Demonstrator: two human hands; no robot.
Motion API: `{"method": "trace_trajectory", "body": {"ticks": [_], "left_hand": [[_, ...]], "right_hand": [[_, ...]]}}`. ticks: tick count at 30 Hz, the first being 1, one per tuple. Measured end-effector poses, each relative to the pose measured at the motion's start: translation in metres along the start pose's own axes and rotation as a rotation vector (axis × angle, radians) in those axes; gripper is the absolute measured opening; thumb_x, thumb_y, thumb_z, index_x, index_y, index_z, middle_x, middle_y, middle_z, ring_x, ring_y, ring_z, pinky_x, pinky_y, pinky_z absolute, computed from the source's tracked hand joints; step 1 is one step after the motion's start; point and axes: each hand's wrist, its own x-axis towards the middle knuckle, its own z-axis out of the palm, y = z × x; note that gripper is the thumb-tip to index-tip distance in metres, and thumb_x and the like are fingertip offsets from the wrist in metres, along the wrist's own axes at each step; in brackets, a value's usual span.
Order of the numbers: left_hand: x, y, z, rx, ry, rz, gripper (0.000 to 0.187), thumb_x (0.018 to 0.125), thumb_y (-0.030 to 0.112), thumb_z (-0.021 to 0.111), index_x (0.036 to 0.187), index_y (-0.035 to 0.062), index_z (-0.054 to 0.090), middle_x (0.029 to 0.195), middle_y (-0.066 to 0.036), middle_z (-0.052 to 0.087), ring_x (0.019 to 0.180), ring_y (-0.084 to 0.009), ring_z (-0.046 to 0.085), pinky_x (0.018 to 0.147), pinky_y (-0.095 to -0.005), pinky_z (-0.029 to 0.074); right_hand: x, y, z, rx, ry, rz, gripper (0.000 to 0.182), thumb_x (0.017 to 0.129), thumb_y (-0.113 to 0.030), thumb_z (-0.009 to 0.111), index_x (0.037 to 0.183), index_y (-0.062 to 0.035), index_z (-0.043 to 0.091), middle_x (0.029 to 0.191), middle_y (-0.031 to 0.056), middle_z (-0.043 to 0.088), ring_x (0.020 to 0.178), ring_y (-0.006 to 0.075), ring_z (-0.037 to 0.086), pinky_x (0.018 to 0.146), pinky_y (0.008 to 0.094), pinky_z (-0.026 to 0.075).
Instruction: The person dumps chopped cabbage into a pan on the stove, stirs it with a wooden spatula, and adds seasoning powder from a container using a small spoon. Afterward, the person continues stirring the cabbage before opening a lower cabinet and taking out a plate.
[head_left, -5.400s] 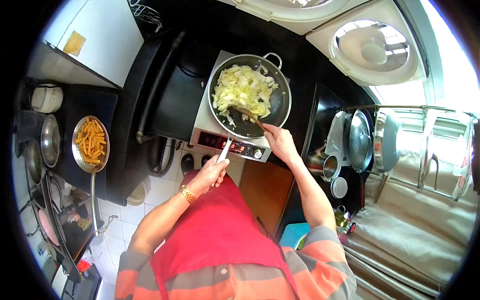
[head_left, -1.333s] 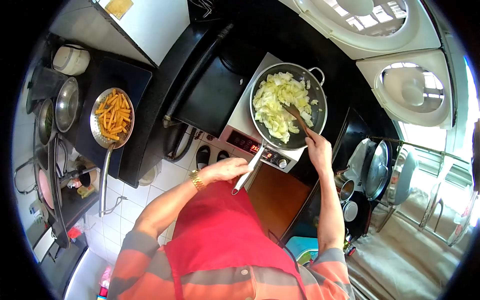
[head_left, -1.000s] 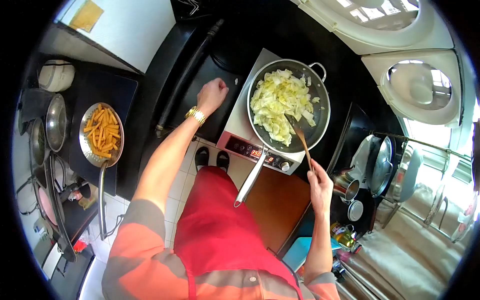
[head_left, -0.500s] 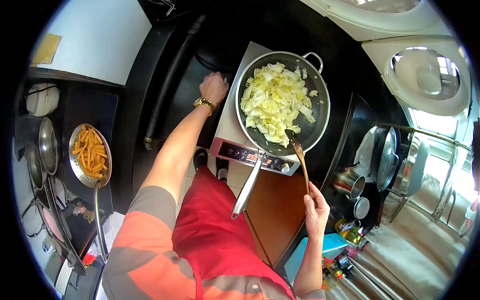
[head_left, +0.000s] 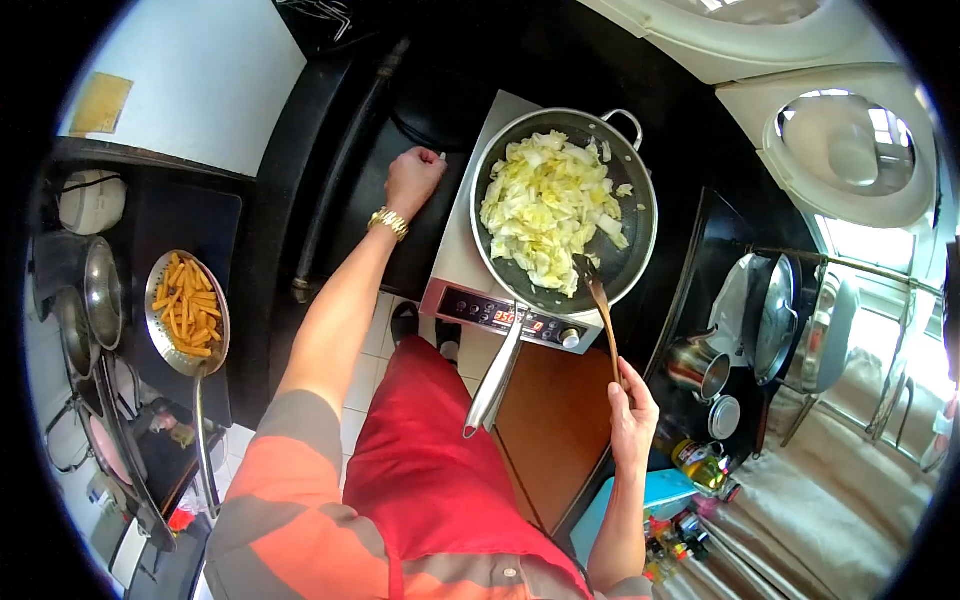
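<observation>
Your right hand (head_left: 634,415) grips a wooden spatula (head_left: 603,318), its tip in the pan (head_left: 640,215) of cabbage (head_left: 545,215) on the cooker (head_left: 470,275), red digits unreadable. Your left hand (head_left: 412,180), fingers curled, rests on the black tabletop (head_left: 330,190). Carrot sticks (head_left: 188,302) sit far left.

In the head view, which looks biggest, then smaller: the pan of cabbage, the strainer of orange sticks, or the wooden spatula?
1. Pan of cabbage, widest.
2. Strainer of orange sticks, bowl clearly smaller; it sits at the lens edge, so its true size is unsure.
3. Wooden spatula, long but thin, held by the right hand.
</observation>
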Motion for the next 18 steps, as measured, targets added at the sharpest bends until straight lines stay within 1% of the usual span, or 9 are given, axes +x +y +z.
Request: {"method": "trace_trajectory", "body": {"ticks": [1, 2, 4, 5, 7, 10, 11, 13, 18], "left_hand": [[-0.008, 0.008, -0.014, -0.115, 0.019, 0.058, 0.027, 0.091, 0.031, 0.076, 0.102, 0.0056, 0.080, 0.088, -0.013, 0.078, 0.083, -0.0259, 0.077, 0.077, -0.0396, 0.058], [-0.018, 0.018, -0.030, -0.113, 0.016, 0.065, 0.027, 0.091, 0.031, 0.076, 0.102, 0.0056, 0.080, 0.088, -0.013, 0.078, 0.083, -0.0259, 0.077, 0.077, -0.0396, 0.058], [-0.043, 0.046, -0.059, -0.454, -0.088, 0.029, 0.025, 0.095, 0.024, 0.076, 0.104, 0.0006, 0.076, 0.092, -0.006, 0.078, 0.081, -0.0102, 0.070, 0.074, -0.0292, 0.055], [-0.060, 0.065, -0.072, -0.453, -0.111, 0.030, 0.025, 0.095, 0.024, 0.076, 0.104, 0.0006, 0.076, 0.092, -0.006, 0.078, 0.081, -0.0102, 0.070, 0.074, -0.0292, 0.055], [-0.092, 0.106, -0.090, -0.408, -0.163, 0.261, 0.022, 0.097, 0.019, 0.074, 0.102, -0.0023, 0.074, 0.089, -0.001, 0.074, 0.081, -0.0047, 0.063, 0.073, -0.0250, 0.053], [-0.127, 0.147, -0.094, -0.193, -0.262, 0.451, 0.018, 0.095, 0.011, 0.072, 0.108, -0.0007, 0.074, 0.092, -0.008, 0.076, 0.079, -0.0126, 0.068, 0.074, -0.0287, 0.055], [-0.133, 0.154, -0.094, -0.142, -0.267, 0.476, 0.019, 0.095, 0.013, 0.067, 0.109, 0.0042, 0.075, 0.097, -0.014, 0.076, 0.083, -0.0265, 0.073, 0.078, -0.0386, 0.058], [-0.146, 0.160, -0.094, -0.185, -0.229, 0.481, 0.019, 0.095, 0.012, 0.067, 0.110, 0.0036, 0.074, 0.097, -0.014, 0.076, 0.083, -0.0267, 0.073, 0.078, -0.0380, 0.058], [-0.212, 0.127, -0.107, -0.231, -0.328, 0.323, 0.017, 0.097, 0.012, 0.069, 0.108, -0.0009, 0.071, 0.093, -0.013, 0.074, 0.080, -0.0211, 0.070, 0.077, -0.0346, 0.056]], "right_hand": [[0.001, 0.000, 0.000, -0.007, 0.003, -0.008, 0.039, 0.101, -0.007, 0.069, 0.139, 0.0003, 0.069, 0.121, 0.0070, 0.075, 0.106, 0.0108, 0.066, 0.097, 0.0271, 0.051], [0.004, 0.000, -0.001, -0.014, 0.010, -0.016, 0.039, 0.101, -0.007, 0.069, 0.139, 0.0000, 0.069, 0.121, 0.0075, 0.076, 0.106, 0.0112, 0.066, 0.097, 0.0272, 0.051], [0.011, 0.001, -0.002, -0.045, 0.002, -0.061, 0.039, 0.101, -0.008, 0.070, 0.139, 0.0000, 0.069, 0.121, 0.0085, 0.076, 0.106, 0.0121, 0.067, 0.098, 0.0271, 0.051], [0.011, 0.003, -0.004, -0.083, -0.014, -0.102, 0.039, 0.101, -0.008, 0.070, 0.139, 0.0000, 0.069, 0.122, 0.0095, 0.076, 0.106, 0.0130, 0.068, 0.099, 0.0270, 0.051], [0.014, -0.010, -0.007, -0.241, -0.006, -0.227, 0.038, 0.098, -0.008, 0.071, 0.135, -0.0021, 0.071, 0.105, 0.0126, 0.075, 0.092, 0.0193, 0.070, 0.085, 0.0315, 0.055], [0.020, -0.034, -0.017, -0.409, -0.005, -0.397, 0.035, 0.096, -0.006, 0.071, 0.130, -0.0051, 0.073, 0.090, 0.0166, 0.070, 0.079, 0.0290, 0.069, 0.073, 0.0382, 0.054], [0.021, -0.041, -0.024, -0.450, -0.011, -0.423, 0.034, 0.095, -0.007, 0.071, 0.130, -0.0056, 0.073, 0.090, 0.0175, 0.070, 0.080, 0.0324, 0.070, 0.073, 0.0401, 0.055], [0.024, -0.057, -0.039, -0.585, -0.027, -0.447, 0.032, 0.095, -0.012, 0.071, 0.127, -0.0078, 0.074, 0.093, 0.0193, 0.071, 0.086, 0.0402, 0.071, 0.074, 0.0460, 0.056], [0.036, -0.095, -0.069, -0.980, -0.164, -0.506, 0.028, 0.095, -0.019, 0.068, 0.121, -0.0129, 0.078, 0.093, 0.0155, 0.074, 0.087, 0.0367, 0.074, 0.079, 0.0482, 0.061]]}}
